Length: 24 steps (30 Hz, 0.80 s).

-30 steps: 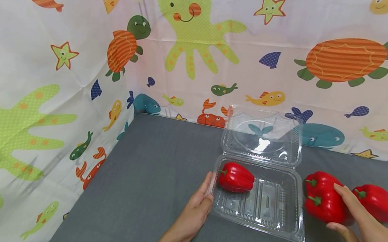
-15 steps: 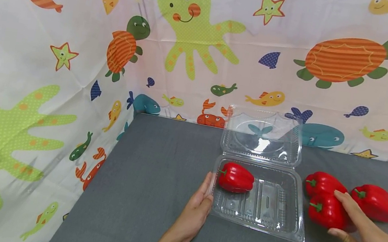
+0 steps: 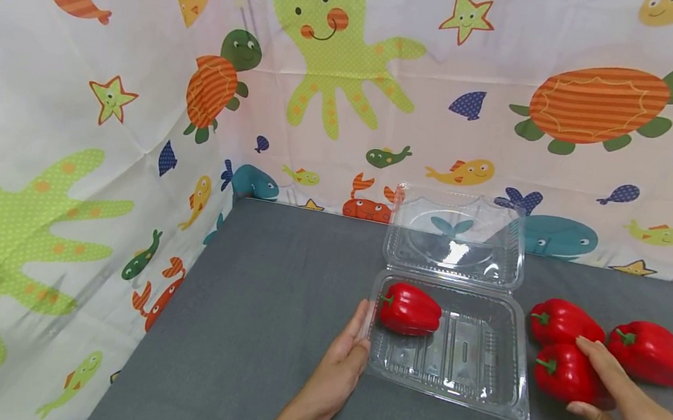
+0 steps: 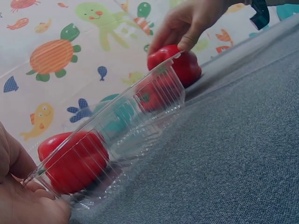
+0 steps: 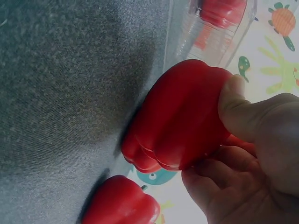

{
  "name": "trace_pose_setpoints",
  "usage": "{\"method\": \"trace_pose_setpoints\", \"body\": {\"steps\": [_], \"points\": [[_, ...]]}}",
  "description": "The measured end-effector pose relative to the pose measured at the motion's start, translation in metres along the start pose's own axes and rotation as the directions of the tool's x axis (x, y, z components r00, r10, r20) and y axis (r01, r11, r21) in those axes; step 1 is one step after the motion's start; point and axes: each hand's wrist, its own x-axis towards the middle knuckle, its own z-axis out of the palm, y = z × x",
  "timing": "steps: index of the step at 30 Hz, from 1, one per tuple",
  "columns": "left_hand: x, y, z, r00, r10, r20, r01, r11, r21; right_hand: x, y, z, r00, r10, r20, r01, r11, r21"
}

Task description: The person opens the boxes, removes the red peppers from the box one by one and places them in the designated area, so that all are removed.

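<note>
In the head view a clear plastic clamshell container [image 3: 462, 358] stands with its lid [image 3: 456, 243] raised. One red bell pepper [image 3: 411, 311] lies at its left end, green stem to the left. My left hand [image 3: 336, 369] holds the container's left side, thumb at the rim and fingers along the outer wall. To the right of the container, my right hand [image 3: 644, 414] grips another red bell pepper [image 3: 567, 374] between thumb and fingers. The right wrist view has this held pepper [image 5: 182, 114] low over the cloth, thumb on one side and curled fingers on the other.
Two more red bell peppers lie on the grey cloth [image 3: 275, 287]: one pepper [image 3: 561, 320] just behind the held one, another pepper [image 3: 652, 353] farther right. A curtain [image 3: 331, 152] printed with sea animals hangs along the back and left.
My right hand has brought its pepper slightly toward me, away from the pepper behind it, and lower in the head view. The left hand and container stay in place.
</note>
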Motion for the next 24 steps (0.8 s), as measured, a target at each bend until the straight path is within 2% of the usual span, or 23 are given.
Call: {"method": "trace_pose_setpoints", "body": {"steps": [17,24], "points": [[0.0,-0.001,-0.001,1.0,-0.009,-0.003,0.009,1.0,0.001,-0.002,0.008,0.012,0.999,-0.033,-0.034,0.031,0.999,-0.039],[0.001,-0.001,-0.001,1.0,-0.016,-0.01,0.016,1.0,0.006,-0.001,0.008,0.01,1.0,-0.015,0.02,0.016,0.999,-0.039]]}}
